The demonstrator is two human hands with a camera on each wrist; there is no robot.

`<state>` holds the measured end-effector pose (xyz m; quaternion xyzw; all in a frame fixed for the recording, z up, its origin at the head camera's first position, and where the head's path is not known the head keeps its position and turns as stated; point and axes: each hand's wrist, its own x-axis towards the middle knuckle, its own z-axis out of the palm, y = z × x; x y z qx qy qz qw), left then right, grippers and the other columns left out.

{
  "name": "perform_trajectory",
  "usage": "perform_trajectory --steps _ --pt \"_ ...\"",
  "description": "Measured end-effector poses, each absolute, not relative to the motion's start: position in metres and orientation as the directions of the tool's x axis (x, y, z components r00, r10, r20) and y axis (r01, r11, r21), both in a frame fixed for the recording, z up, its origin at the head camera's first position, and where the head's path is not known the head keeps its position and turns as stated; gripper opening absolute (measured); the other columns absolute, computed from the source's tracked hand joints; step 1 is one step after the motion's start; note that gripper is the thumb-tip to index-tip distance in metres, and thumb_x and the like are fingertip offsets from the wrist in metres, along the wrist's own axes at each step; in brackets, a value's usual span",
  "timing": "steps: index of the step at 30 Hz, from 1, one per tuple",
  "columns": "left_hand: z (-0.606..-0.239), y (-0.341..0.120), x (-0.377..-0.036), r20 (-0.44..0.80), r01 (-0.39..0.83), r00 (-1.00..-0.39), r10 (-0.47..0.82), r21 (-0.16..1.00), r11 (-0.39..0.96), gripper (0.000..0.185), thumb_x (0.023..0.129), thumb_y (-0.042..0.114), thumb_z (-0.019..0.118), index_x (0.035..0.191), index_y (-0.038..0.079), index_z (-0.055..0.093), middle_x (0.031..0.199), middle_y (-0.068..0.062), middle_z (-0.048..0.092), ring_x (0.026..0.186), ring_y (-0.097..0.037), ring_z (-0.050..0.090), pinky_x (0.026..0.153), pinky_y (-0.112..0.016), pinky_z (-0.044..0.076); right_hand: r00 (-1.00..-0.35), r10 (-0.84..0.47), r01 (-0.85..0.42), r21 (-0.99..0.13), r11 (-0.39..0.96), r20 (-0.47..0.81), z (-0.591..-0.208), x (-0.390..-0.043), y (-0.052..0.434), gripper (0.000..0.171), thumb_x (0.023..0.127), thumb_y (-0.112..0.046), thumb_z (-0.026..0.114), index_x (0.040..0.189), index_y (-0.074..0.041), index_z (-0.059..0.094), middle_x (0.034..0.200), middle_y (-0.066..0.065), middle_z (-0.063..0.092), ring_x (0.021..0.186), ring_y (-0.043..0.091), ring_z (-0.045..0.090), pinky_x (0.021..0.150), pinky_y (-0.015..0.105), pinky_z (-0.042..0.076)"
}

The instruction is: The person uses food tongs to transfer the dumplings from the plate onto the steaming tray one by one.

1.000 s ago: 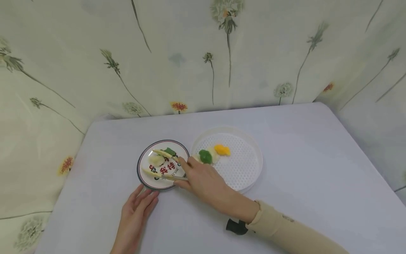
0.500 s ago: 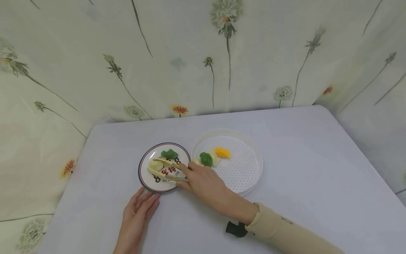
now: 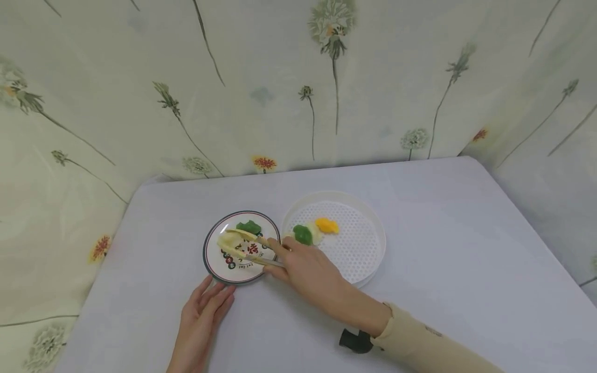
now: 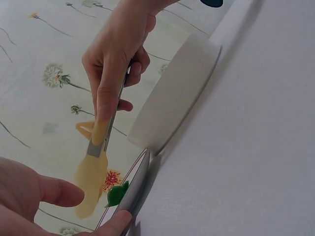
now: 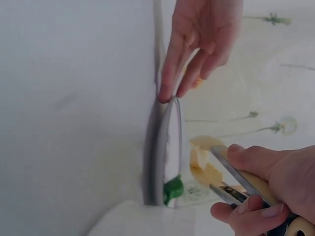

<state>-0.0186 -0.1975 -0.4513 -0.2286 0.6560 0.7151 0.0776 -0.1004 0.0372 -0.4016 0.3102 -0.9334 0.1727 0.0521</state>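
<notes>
My right hand (image 3: 312, 274) holds a pair of tongs (image 3: 249, 236) with pale yellow tips, reaching left over a white plate (image 3: 256, 269) with a dark rim and red lettering. Between the tips sits a pale dumpling-shaped piece (image 3: 227, 239). In the right wrist view the tong tips (image 5: 206, 174) stand apart from the plate's surface. A green piece (image 3: 249, 227) of similar form lies at the plate's far side. My left hand (image 3: 200, 316) rests at the near left of the plate, fingers extended, with fingertips touching its rim, as the left wrist view shows.
Right beside the plate stands a round white tray (image 3: 380, 235) with a perforated bottom. In its left part lie a green piece (image 3: 302, 234), a yellow piece (image 3: 327, 225) and pale ones, partly behind my right hand. A dark fitting (image 3: 355, 341) shows under the right wrist.
The tongs have come in over the plate and narrowed around the pale piece. In the last half second my right hand has shifted slightly right. The left hand stays at the rim.
</notes>
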Motion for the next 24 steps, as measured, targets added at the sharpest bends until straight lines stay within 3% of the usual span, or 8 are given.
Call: perform_trajectory --steps 6,12,16,24 --pt "-0.45 -0.198 -0.02 -0.425 -0.412 -0.889 -0.171 0.905 -0.107 0.074 0.114 0.014 0.051 0.173 0.004 0.007 0.168 -0.029 0.036 0.145 -0.025 0.059 0.115 -0.021 0.057 -0.825 -0.503 -0.562 -0.29 0.774 0.257 -0.384 -0.093 0.063 0.058 0.103 -0.05 0.069 0.15 -0.018 0.064 0.109 0.001 0.071 0.072 0.007 0.058 0.058 0.021 0.056" --pt "-0.45 -0.2 -0.02 -0.42 -0.405 -0.893 -0.162 0.907 -0.118 0.076 0.114 0.014 0.052 0.173 0.005 0.006 0.169 -0.028 0.035 0.136 -0.012 0.064 0.115 -0.019 0.057 -0.835 -0.453 -0.536 -0.272 0.8 0.313 -0.374 -0.086 0.095 0.058 0.102 -0.047 0.072 0.149 -0.014 0.065 0.113 0.006 0.074 0.071 0.009 0.06 0.057 0.02 0.053" --pt "-0.451 -0.201 -0.02 -0.421 -0.405 -0.893 -0.158 0.906 -0.125 0.076 0.114 0.013 0.052 0.173 0.005 0.006 0.169 -0.027 0.035 0.129 -0.004 0.066 0.114 -0.018 0.057 -0.849 -0.422 -0.507 -0.264 0.821 0.318 -0.372 -0.082 0.115 0.057 0.101 -0.044 0.074 0.147 -0.011 0.065 0.107 0.007 0.072 0.069 0.008 0.056 0.054 0.017 0.05" --pt "-0.452 -0.2 -0.019 -0.426 -0.41 -0.889 -0.166 0.904 -0.123 0.076 0.114 0.011 0.052 0.173 0.005 0.006 0.169 -0.028 0.035 0.131 -0.007 0.065 0.113 -0.018 0.057 -0.876 -0.372 -0.447 -0.227 0.865 0.308 -0.378 -0.079 0.145 0.054 0.099 -0.037 0.078 0.143 -0.008 0.068 0.095 0.008 0.069 0.061 0.005 0.049 0.049 0.016 0.044"
